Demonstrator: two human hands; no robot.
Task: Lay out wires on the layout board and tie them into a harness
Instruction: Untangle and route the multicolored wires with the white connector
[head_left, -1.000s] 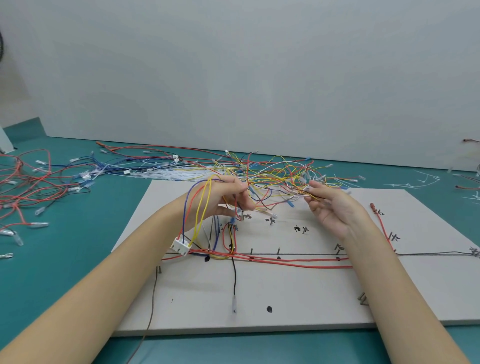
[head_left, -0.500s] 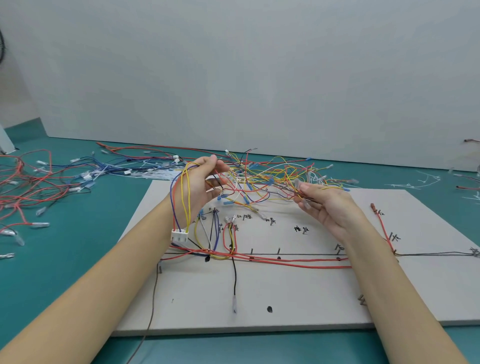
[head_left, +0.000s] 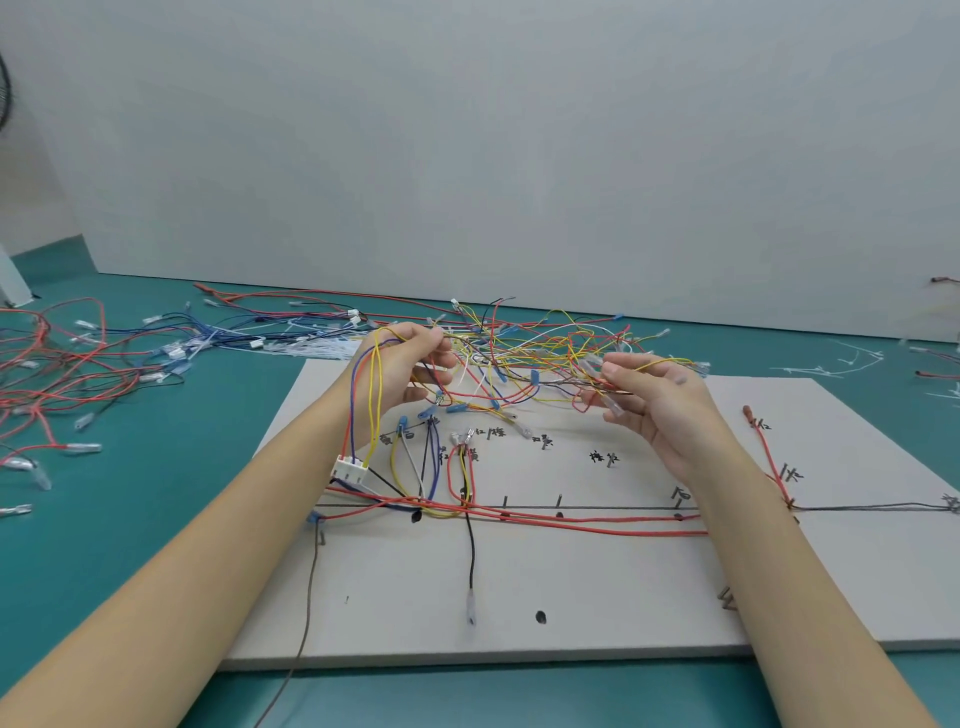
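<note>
Left hand (head_left: 400, 371) pinches wire bundle (head_left: 519, 364), raised above board (head_left: 571, 597) far edge; white connector (head_left: 349, 470) hangs below wrist. Right hand (head_left: 660, 410) fingers curl, grasping tangle other end. Hands apart, probably to spread tangle, pick one wire. Some wires already routed on board.

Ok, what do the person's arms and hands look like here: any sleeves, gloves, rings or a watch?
Both forearms are bare right down to the frame edge, with no sleeve showing. The left hand and right hand wear no gloves. No ring, watch or wristband shows on either, and no markings or tape are visible.
</note>
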